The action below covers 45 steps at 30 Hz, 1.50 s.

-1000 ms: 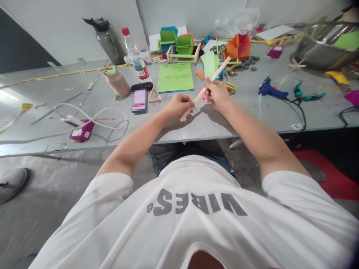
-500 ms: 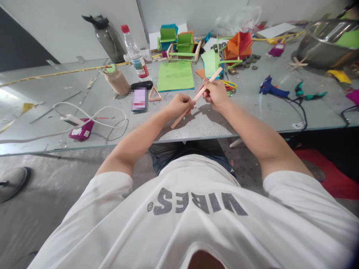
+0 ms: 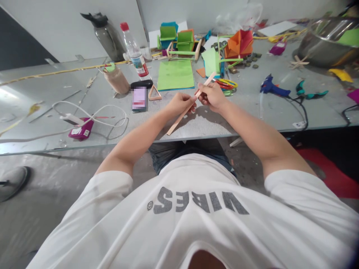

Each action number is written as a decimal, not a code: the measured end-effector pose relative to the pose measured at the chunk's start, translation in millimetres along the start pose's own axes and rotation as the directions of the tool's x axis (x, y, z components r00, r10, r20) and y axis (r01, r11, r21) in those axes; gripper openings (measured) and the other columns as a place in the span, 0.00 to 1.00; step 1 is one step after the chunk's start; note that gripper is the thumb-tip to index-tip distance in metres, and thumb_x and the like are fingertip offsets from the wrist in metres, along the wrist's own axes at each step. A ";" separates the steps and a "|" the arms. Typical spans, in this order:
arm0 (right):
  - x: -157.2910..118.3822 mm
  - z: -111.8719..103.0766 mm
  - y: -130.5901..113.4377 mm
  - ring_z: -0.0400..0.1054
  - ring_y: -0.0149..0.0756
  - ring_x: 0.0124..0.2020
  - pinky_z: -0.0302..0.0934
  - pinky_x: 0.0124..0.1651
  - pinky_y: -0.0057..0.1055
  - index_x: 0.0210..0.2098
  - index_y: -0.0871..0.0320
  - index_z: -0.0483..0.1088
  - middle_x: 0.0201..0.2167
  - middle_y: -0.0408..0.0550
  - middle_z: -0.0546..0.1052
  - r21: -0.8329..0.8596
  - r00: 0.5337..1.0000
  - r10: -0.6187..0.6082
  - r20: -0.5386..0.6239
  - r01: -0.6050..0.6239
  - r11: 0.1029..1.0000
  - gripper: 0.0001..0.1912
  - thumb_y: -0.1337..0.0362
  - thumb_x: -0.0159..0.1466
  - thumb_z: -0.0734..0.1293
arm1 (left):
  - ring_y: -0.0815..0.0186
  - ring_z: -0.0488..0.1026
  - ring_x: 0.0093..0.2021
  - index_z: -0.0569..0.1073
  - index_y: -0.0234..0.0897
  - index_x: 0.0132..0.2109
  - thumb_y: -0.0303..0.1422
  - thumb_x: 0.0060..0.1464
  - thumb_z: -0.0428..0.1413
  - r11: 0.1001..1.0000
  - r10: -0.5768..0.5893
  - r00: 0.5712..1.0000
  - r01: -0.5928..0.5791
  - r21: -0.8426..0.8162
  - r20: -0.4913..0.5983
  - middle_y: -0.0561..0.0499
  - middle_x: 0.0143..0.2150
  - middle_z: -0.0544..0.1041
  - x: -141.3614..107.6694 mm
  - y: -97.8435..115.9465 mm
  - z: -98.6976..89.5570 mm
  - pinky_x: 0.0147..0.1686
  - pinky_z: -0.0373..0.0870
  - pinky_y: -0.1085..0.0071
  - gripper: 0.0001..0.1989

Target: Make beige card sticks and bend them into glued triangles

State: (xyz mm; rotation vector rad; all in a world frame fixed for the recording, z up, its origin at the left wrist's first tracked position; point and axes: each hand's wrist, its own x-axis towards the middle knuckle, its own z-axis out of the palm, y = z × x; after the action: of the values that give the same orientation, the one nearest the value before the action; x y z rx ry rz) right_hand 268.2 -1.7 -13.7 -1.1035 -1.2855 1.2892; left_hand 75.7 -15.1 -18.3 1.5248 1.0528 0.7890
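A long flat wooden strip [image 3: 179, 122] slants from the table's front edge up to the right. My left hand [image 3: 182, 104] pinches it near its middle. Close beside, my right hand [image 3: 211, 95] is closed on the upper part of the strip. A small wooden triangle [image 3: 154, 94] lies left of my hands, next to a phone [image 3: 139, 99] with a blurred screen. Green paper sheets [image 3: 176, 76] lie behind my left hand. Scissors with yellow and red handles [image 3: 226, 84] rest just behind my right hand.
A blue glue gun [image 3: 275, 87] and teal-handled pliers [image 3: 311, 93] lie to the right. A steel bowl [image 3: 314, 48] stands at the back right. At the left are a cup [image 3: 117, 80], a red-capped bottle [image 3: 137, 59], a dark bottle [image 3: 108, 39] and a white cable [image 3: 112, 108].
The strip has slid down and left, so more of it shows below my left hand and less above my right. My right hand has moved slightly closer to my left.
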 end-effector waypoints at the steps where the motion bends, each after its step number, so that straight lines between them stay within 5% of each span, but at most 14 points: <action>1: -0.4 0.4 0.3 0.59 0.25 0.17 0.49 0.18 0.21 0.29 0.55 0.74 0.18 0.42 0.73 -0.004 1.000 0.004 0.019 -0.003 1.000 0.28 0.50 0.83 0.77 | 0.69 0.79 0.25 0.83 0.35 0.36 0.43 0.82 0.67 1.000 0.009 1.000 -0.009 -0.026 0.003 0.47 0.29 0.85 0.2 -0.1 0.3 0.35 0.77 0.70 0.23; 13: 5.3 -4.8 12.2 0.53 0.27 0.15 0.44 0.18 0.27 0.23 0.53 0.71 0.13 0.41 0.66 -0.152 0.989 -0.114 0.091 0.126 0.980 0.33 0.47 0.80 0.79 | 0.71 0.79 0.26 0.80 0.35 0.33 0.37 0.85 0.63 1.000 -0.023 1.000 0.023 -0.014 0.017 0.48 0.28 0.85 -3.4 3.9 3.7 0.33 0.76 0.72 0.24; 30: 35.6 -37.5 11.5 0.52 0.27 0.14 0.44 0.14 0.29 0.21 0.50 0.63 0.12 0.39 0.61 -0.138 0.967 -0.196 -0.161 0.174 0.975 0.40 0.35 0.72 0.84 | 0.71 0.76 0.25 0.78 0.36 0.33 0.31 0.78 0.69 0.999 -0.052 0.999 0.052 -0.013 0.015 0.48 0.28 0.84 -4.5 6.5 6.0 0.34 0.77 0.69 0.20; 40: 48.4 -57.4 8.0 0.46 0.28 0.19 0.44 0.23 0.36 0.24 0.48 0.61 0.12 0.35 0.60 -0.103 0.943 -0.164 -0.290 0.140 0.985 0.39 0.37 0.77 0.83 | 0.69 0.79 0.28 0.78 0.37 0.34 0.32 0.78 0.69 0.996 -0.087 0.996 0.087 -0.030 0.004 0.49 0.28 0.83 -5.3 5.5 3.5 0.37 0.78 0.69 0.19; 45: 53.1 -71.1 0.5 0.46 0.29 0.23 0.42 0.27 0.37 0.27 0.49 0.61 0.14 0.33 0.60 -0.017 0.914 -0.097 -0.394 0.098 0.995 0.34 0.49 0.86 0.77 | 0.70 0.76 0.28 0.78 0.38 0.35 0.34 0.76 0.71 0.996 -0.091 0.996 0.091 -0.004 0.014 0.48 0.29 0.84 -2.1 2.8 1.6 0.36 0.76 0.68 0.18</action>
State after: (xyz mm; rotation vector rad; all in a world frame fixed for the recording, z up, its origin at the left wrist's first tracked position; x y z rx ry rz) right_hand 332.5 59.5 -14.8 -1.2090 -1.0183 0.9320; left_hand 76.9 -17.7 -15.8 1.4654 1.1011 0.7161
